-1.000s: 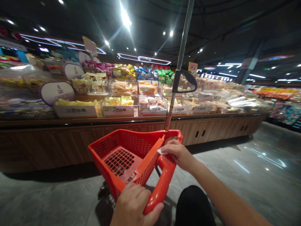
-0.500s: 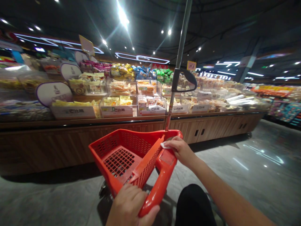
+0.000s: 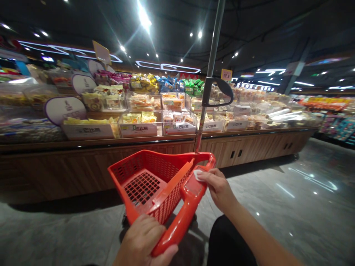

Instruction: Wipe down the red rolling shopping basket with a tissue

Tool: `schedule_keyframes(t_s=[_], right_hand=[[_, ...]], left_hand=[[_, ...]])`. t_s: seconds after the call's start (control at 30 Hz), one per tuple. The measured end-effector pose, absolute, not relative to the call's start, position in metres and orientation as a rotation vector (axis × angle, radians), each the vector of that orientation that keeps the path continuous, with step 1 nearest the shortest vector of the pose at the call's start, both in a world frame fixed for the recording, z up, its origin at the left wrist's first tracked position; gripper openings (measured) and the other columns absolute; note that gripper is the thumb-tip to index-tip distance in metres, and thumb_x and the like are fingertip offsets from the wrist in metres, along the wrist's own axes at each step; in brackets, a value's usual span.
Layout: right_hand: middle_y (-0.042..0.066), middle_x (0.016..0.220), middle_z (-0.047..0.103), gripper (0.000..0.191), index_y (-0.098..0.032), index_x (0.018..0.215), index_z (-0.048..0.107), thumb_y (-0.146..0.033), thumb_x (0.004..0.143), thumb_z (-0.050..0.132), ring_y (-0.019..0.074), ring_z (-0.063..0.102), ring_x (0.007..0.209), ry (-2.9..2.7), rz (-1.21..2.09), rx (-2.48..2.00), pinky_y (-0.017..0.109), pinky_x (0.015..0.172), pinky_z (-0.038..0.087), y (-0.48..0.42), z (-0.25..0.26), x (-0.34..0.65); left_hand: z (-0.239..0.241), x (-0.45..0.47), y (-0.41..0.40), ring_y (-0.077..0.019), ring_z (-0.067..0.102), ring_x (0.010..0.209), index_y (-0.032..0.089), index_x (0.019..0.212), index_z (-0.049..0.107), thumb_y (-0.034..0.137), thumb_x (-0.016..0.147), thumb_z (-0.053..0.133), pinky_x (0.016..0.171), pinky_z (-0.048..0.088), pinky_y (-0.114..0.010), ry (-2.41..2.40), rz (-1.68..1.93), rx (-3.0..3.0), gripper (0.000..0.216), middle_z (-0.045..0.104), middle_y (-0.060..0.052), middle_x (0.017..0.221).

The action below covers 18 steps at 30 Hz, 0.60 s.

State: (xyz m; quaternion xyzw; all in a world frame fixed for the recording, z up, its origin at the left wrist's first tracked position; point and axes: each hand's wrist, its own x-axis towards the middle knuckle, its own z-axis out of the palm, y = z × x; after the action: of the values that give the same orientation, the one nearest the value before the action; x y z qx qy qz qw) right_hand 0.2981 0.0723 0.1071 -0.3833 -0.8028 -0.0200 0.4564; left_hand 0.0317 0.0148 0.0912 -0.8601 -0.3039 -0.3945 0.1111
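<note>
A red plastic shopping cart [image 3: 166, 192] with a perforated basket stands in front of me. My left hand [image 3: 144, 236] wraps round the near end of its thick red handle [image 3: 180, 225]. In my right hand [image 3: 217, 184] a small white wipe [image 3: 198, 174] is pinched between thumb and fingers. It touches the flat panel [image 3: 193, 186] in the middle of the handle bar. From the far corner of the cart rises a metal pole [image 3: 215, 44] with a dark grey loop-shaped grip [image 3: 217, 92] on it.
Beyond the cart runs a wood-fronted display counter [image 3: 249, 147] stacked with packaged breads and snacks in clear bins. Round white signs [image 3: 65, 110] stand at its left. Grey glossy floor [image 3: 299, 199] stretches to the right, and my dark-clothed knee [image 3: 230, 240] is below.
My right hand with the wipe has moved from the far corner of the handle nearer to me, onto the flat panel. My left hand and the handle's near end have shifted slightly left.
</note>
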Motion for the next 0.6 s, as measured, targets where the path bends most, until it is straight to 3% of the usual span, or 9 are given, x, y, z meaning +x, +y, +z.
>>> schedule_keyframes(t_s=[0.27, 0.4, 0.6], right_hand=[[0.003, 0.119, 0.066, 0.038, -0.026, 0.115, 0.06, -0.007, 0.087, 0.044, 0.0212, 0.058, 0.098, -2.054, 0.034, -0.835, 0.041, 0.088, 0.045, 0.037, 0.104, 0.27], [0.003, 0.113, 0.068, 0.034, -0.027, 0.109, 0.063, -0.008, 0.087, 0.046, 0.0219, 0.059, 0.093, -1.976, -0.041, -0.916, 0.041, 0.084, 0.046, 0.047, 0.101, 0.277], [0.004, 0.108, 0.069, 0.031, -0.024, 0.105, 0.066, -0.007, 0.086, 0.048, 0.0225, 0.056, 0.091, -1.84, -0.072, -1.001, 0.04, 0.08, 0.047, 0.063, 0.099, 0.28]], left_hand=[[0.093, 0.015, 0.008, -0.0134, 0.059, 0.068, 0.02, 0.078, 0.063, 0.032, 0.078, 0.061, 0.075, 0.05, -0.028, -0.957, -1.023, -2.617, 0.012, 0.063, 0.0, 0.069], [0.098, -0.002, 0.003, -0.0132, 0.062, 0.072, 0.022, 0.082, 0.063, 0.035, 0.08, 0.059, 0.078, 0.05, -0.027, -0.968, -0.87, -2.634, 0.013, 0.066, 0.0, 0.073], [0.103, -0.013, -0.007, -0.0209, 0.065, 0.094, 0.021, 0.119, 0.054, 0.048, 0.074, 0.06, 0.089, 0.048, -0.033, -0.979, -0.806, -2.32, 0.053, 0.07, -0.004, 0.106]])
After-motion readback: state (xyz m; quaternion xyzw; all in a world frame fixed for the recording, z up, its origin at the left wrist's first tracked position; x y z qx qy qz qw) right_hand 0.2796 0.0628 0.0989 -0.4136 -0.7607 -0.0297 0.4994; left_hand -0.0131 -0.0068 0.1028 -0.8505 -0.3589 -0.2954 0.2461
